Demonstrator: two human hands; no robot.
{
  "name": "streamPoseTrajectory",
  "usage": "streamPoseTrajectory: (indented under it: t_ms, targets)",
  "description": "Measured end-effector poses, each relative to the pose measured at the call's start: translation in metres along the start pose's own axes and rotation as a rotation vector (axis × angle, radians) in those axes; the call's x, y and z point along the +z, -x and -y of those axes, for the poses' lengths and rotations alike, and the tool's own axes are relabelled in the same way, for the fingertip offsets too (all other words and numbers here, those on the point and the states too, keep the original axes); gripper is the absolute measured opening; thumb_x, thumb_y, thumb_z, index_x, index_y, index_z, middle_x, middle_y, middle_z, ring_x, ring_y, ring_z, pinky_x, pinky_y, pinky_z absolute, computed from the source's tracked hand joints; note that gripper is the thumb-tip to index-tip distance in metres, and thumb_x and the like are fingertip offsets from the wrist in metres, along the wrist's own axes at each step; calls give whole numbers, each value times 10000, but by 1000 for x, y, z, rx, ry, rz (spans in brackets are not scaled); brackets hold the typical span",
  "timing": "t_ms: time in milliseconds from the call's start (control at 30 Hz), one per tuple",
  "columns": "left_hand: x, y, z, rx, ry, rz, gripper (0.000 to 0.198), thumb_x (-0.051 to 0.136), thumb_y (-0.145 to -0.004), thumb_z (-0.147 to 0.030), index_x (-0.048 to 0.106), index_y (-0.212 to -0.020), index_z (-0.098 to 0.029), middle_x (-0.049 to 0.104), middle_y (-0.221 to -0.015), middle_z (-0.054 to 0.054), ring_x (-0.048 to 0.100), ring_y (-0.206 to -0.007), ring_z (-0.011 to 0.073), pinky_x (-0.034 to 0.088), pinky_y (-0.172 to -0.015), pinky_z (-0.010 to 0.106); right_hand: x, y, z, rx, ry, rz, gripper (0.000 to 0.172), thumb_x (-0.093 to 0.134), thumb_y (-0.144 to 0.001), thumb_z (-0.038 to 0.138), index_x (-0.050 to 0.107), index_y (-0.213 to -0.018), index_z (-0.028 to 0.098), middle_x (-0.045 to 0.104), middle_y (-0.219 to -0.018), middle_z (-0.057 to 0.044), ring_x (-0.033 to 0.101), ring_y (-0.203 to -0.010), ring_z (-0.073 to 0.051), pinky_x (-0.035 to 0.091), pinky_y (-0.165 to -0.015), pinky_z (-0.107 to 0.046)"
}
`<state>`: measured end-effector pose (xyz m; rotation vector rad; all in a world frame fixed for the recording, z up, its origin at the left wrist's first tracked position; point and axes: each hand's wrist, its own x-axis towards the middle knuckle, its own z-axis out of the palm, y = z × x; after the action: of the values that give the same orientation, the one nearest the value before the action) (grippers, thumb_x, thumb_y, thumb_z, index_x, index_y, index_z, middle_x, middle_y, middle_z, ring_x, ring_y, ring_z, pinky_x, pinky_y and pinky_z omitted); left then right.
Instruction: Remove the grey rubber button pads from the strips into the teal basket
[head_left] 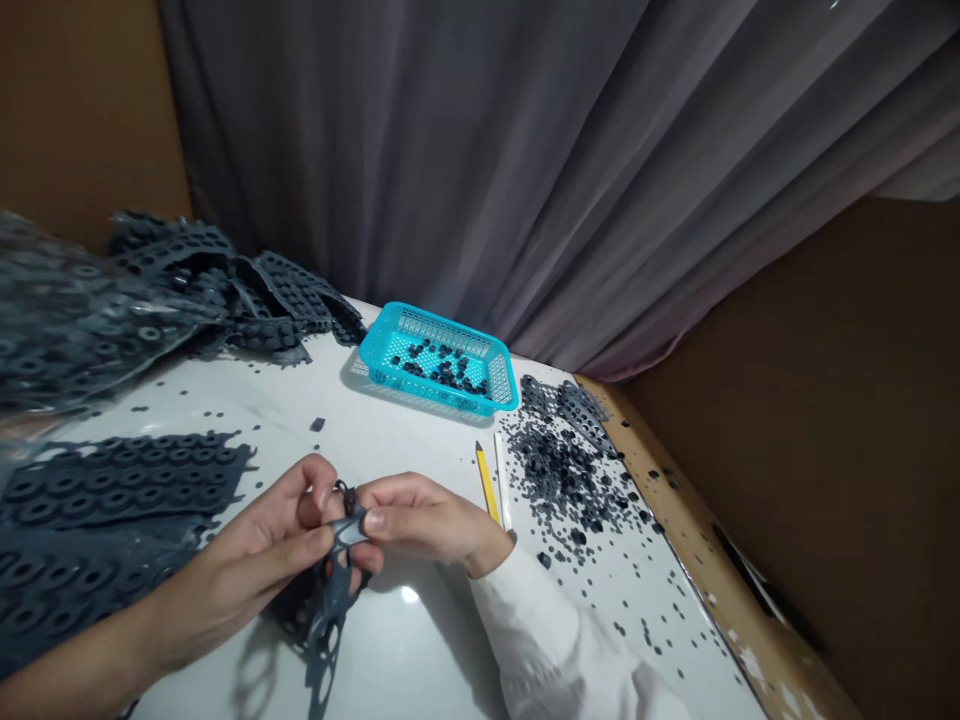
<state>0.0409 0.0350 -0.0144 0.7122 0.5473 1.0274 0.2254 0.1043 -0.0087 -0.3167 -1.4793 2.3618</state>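
Between my two hands, over the front of the table, is a dark grey perforated rubber sheet (326, 610) that hangs down in a strip with round holes. My left hand (281, 530) is closed, pinching the sheet's upper part between thumb and fingers. From the other side my right hand (420, 520) grips the same piece, thumb on top, close against the left fingertips. A small dark ring-like bit (346, 492) shows between the fingertips. Whether it is attached to the sheet cannot be made out.
A turquoise basket (501, 395) with small black pieces stands at the back. Rubber sheets (127, 475) lie on the left, beside a clear bag (82, 330) of rings. More sheets (285, 290) are piled behind. A yellow craft knife (487, 482) lies near scattered black scraps (570, 470) at right.
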Motion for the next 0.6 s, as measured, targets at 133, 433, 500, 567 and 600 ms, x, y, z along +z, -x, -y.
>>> streamPoseTrajectory:
  t_ms: [133, 433, 500, 567, 600]
  targets:
    - [0, -2, -1, 18, -48, -81, 298, 752, -817, -281, 456, -841, -254, 583, -773, -68, 695, -773, 175, 557, -654, 271, 4, -3, 0, -59, 20, -36, 451, 698, -809, 560, 496, -688, 175, 497, -622, 41, 510, -593, -100, 411, -609, -252]
    - [6, -5, -6, 78, -491, -207, 337, 668, -839, -492, 448, -827, -237, 486, -706, -66, 466, -635, 103, 422, -574, 185, 30, 11, 48, -161, 1183, -278, 432, 580, -872, 603, 487, -788, 190, 542, -744, -1, 486, -681, -134, 392, -667, -273]
    - [8, -6, -6, 75, -547, -222, 302, 657, -848, -456, 455, -812, -234, 446, -710, -63, 447, -643, 110, 427, -587, 196, 34, 13, 50, -176, 1458, -288, 442, 542, -885, 625, 512, -857, 185, 583, -800, -34, 514, -730, -164, 390, -693, -294]
    - [7, -6, -7, 81, -590, -228, 281, 641, -861, -418, 447, -782, -232, 405, -712, -61, 429, -653, 113, 426, -602, 195, 36, 13, 47, -146, 1657, -245, 435, 476, -931, 609, 534, -890, 180, 608, -809, -55, 530, -739, -182, 374, -691, -307]
    - [7, -5, -8, 83, -608, -219, 278, 632, -868, -408, 441, -770, -231, 395, -716, -59, 429, -662, 115, 426, -610, 193, 36, 13, 46, -123, 1720, -217, 425, 441, -957, 586, 543, -891, 178, 613, -797, -57, 536, -730, -184, 362, -682, -309]
